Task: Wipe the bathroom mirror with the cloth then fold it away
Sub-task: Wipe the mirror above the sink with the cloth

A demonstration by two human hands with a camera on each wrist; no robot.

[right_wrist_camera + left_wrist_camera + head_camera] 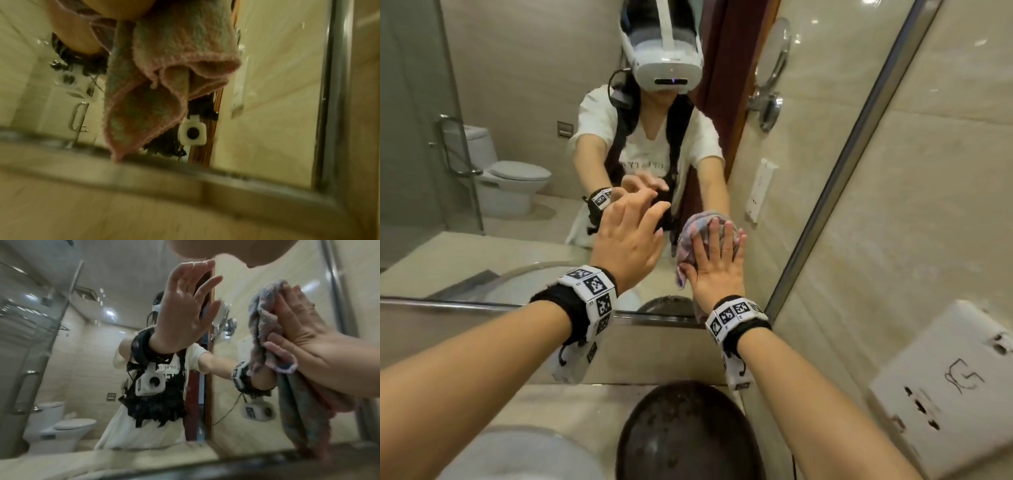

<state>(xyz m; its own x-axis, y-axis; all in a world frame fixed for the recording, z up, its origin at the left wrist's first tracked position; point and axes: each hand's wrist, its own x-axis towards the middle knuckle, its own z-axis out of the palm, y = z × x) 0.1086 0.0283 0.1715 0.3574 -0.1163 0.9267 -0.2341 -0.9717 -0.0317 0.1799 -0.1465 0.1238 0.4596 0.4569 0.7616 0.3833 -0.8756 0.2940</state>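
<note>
The mirror (517,85) fills the wall ahead, and in it I see the reflection of a person wearing a headset. A crumpled pink-and-blue cloth (693,233) lies against the glass near its lower right corner. My right hand (717,260) presses it there with a flat palm and straight fingers. In the left wrist view the right hand (308,344) covers the cloth (263,324), the thumb resting on a fold. In the right wrist view the cloth (164,56) hangs down toward the mirror's bottom edge. My left hand (633,233) is raised just left of it, fingers spread, holding nothing.
The metal mirror frame (852,144) runs up the right side, with tiled wall and a white socket plate (948,387) beyond it. A dark round bowl (685,435) stands on the counter below my hands. A pale basin rim (517,455) lies at the lower left.
</note>
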